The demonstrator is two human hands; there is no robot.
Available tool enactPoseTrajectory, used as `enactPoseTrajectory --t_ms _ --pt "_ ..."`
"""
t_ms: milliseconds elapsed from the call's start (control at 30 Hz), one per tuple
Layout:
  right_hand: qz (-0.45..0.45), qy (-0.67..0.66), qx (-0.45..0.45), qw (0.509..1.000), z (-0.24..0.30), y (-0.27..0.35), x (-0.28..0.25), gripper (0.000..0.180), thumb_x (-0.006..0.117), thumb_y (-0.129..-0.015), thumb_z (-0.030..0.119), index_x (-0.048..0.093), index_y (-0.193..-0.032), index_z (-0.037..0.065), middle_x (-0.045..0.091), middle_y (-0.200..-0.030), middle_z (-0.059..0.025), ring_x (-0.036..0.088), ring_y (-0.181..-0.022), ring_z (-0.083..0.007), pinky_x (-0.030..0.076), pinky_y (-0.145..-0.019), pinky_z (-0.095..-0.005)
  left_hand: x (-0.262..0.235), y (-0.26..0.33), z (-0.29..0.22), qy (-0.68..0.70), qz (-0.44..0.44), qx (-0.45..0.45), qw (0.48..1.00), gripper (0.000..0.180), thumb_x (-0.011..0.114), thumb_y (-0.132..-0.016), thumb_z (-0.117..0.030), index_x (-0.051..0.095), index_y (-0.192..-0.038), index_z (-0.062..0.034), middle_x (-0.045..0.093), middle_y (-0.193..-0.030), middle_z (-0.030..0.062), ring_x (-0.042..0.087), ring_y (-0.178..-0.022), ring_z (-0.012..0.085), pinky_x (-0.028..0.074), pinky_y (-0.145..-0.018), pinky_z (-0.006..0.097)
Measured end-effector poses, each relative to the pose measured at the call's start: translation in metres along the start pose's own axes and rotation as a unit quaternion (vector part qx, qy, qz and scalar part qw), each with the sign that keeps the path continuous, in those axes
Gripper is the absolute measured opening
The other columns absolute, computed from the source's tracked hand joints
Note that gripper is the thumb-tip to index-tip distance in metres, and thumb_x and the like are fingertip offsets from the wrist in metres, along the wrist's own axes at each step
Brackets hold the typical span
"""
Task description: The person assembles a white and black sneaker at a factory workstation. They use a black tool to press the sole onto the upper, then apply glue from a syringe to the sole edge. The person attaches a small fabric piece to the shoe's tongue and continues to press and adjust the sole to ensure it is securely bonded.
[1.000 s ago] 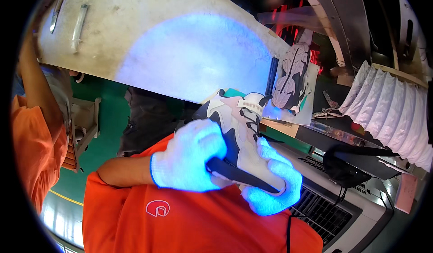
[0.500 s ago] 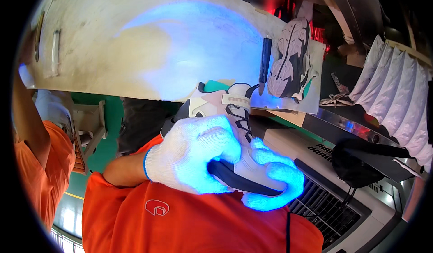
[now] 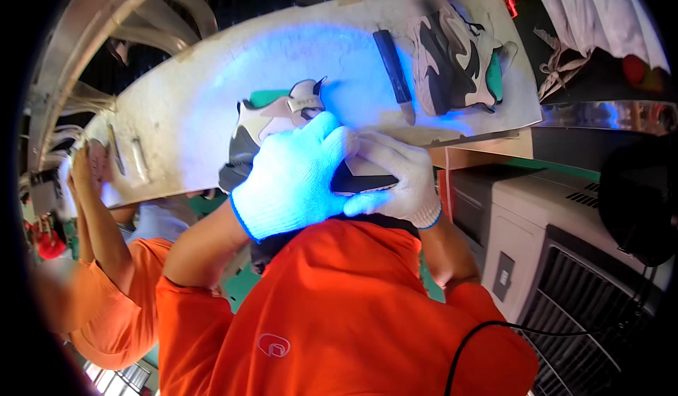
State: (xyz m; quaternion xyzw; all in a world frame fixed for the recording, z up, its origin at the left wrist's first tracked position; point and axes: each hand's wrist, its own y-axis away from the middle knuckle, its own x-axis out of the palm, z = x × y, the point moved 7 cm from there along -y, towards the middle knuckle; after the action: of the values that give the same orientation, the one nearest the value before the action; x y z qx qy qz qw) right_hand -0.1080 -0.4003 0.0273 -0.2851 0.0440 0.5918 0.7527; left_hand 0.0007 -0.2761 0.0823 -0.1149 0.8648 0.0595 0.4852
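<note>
Head view: held shoe [image 3: 274, 124] seems teal-lined.

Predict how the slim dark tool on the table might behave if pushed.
The tool is straight, so probably stiff. Lying flat on the table, it should slide or swivel rather than tip. Its slimness suggests lightness.

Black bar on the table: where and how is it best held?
Probably mid-length on the black bar, from above and the left, across its long sides: it lies narrow and flat on the table, a shoe close on its right.
</note>
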Motion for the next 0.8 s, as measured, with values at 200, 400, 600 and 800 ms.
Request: enactPoseTrajectory --t_ms 200,400,600,800 --pt "-0.02 -0.021 0.017 0.999 -0.012 0.01 0.001 0.083 0.106 -0.071 0.041 0.077 -0.139 0.003 0.081 -0.133 -0.0175 0.081 -0.118 -0.0334 0.063 -0.101 -0.0401 0.004 0.022 0.003 0.008 -0.052 -0.057 0.997 0.061 0.1 -0.079 -0.05 0.068 -0.109 -0.0075 0.068 -0.102 0.0127 0.075 -0.087 0.0336 0.061 -0.072 0.045" --pt "-0.028 -0.027 0.062 0.997 -0.014 0.012 0.003 0.081 0.108 -0.067 0.035 0.08 -0.134 0.001 0.079 -0.139 -0.0196 0.079 -0.125 -0.033 0.061 -0.107 -0.0409 -0.023 0.059 0.025 -0.132 0.041 -0.145 0.98 0.057 0.099 -0.068 -0.039 0.067 -0.104 -0.0078 0.069 -0.1 0.0138 0.07 -0.091 0.0386 0.057 -0.079 0.05" --pt "-0.036 -0.054 0.076 0.995 -0.025 0.019 0.007 0.079 0.107 -0.069 0.037 0.08 -0.134 0.0 0.079 -0.138 -0.019 0.079 -0.124 -0.0311 0.062 -0.107 -0.04 -0.002 0.043 0.003 -0.176 -0.042 0.019 0.983 0.047 0.095 -0.065 -0.029 0.065 -0.096 -0.0106 0.066 -0.102 0.0109 0.067 -0.095 0.0385 0.053 -0.082 0.049" --pt "-0.027 -0.029 0.076 0.996 -0.015 0.013 0.003 0.076 0.103 -0.073 0.046 0.081 -0.129 -0.001 0.08 -0.133 -0.0208 0.081 -0.119 -0.0324 0.063 -0.103 -0.0395 -0.006 0.036 0.025 -0.064 -0.035 -0.048 0.996 0.048 0.097 -0.06 -0.025 0.062 -0.089 -0.012 0.065 -0.099 0.0096 0.067 -0.093 0.0372 0.054 -0.081 0.049"
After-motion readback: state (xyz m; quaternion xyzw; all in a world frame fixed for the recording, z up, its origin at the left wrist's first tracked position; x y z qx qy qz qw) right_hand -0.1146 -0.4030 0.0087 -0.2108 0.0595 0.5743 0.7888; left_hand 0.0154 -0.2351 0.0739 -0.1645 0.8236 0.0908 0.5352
